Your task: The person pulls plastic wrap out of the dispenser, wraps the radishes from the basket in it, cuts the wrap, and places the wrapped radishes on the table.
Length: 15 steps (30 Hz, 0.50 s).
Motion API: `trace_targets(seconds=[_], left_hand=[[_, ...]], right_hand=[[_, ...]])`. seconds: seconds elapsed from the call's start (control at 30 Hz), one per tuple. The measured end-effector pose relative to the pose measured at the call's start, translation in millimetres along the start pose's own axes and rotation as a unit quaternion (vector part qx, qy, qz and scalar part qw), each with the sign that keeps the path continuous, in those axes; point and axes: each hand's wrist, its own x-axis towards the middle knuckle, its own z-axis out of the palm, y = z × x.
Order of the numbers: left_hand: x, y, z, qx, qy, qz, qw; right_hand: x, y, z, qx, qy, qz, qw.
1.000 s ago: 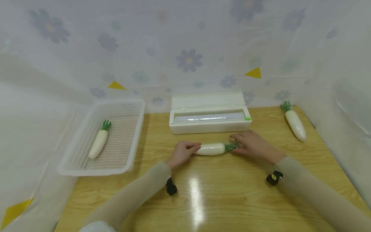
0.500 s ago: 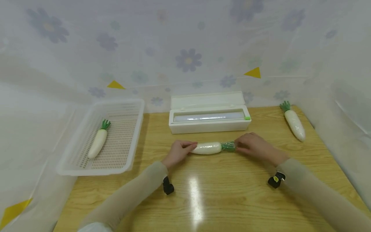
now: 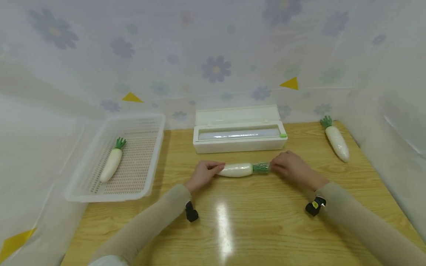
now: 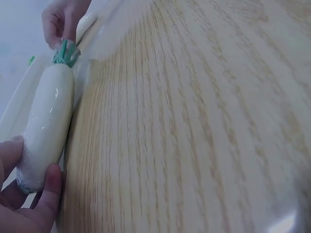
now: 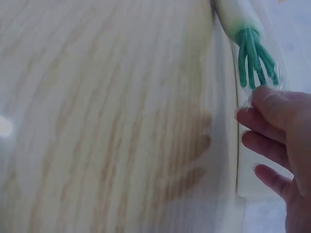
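A white radish (image 3: 237, 170) wrapped in clear film lies sideways in front of me, its green leaves (image 3: 261, 168) pointing right. My left hand (image 3: 203, 175) grips the tapered end between thumb and fingers, as the left wrist view also shows. At the leafy end, my right hand (image 3: 293, 168) pinches the cling film (image 5: 251, 99) just past the leaf tips with thumb and forefinger. The other right fingers are loosely bent, seen in the right wrist view. Behind the radish stands a white cling film box (image 3: 240, 146), lid up, with a film roll (image 3: 239, 133) inside.
On the left is a white plastic basket (image 3: 156, 147) holding another radish (image 3: 111, 165). A film-wrapped radish (image 3: 337, 143) lies at the table's back right. The wooden table (image 3: 266, 221) ends at a flowered curtain (image 3: 216, 44) behind.
The radish and my left hand have shifted slightly left. My right hand has moved from over the leaves to just beyond their tips, where it pinches the film.
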Motion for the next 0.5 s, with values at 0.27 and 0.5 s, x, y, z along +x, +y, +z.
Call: trace_targets(seconds=[0.27, 0.5], left_hand=[[-1.8, 0.8, -2.9, 0.010, 0.002, -0.010, 0.9999], [-1.9, 4.0, -3.3, 0.019, 0.002, -0.003, 0.9998]], right_hand=[[1.2, -1.9, -0.9, 0.115, -0.038, 0.068, 0.990], [2.5, -2.2, -1.4, 0.217, -0.084, 0.159, 0.959]])
